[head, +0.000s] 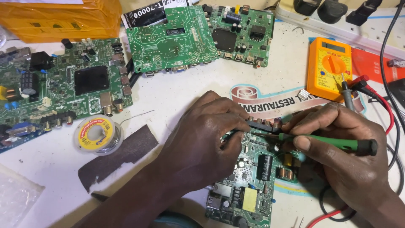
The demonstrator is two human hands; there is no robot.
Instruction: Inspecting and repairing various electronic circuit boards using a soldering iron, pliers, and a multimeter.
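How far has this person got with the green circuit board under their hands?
Done: tools are laid out, with a solder spool and an orange multimeter on the table. In hand: the left hand steadies the circuit board while the right hand holds a green-handled tool at its top edge. Left: three other boards lie untouched; whether any joint is finished cannot be told.
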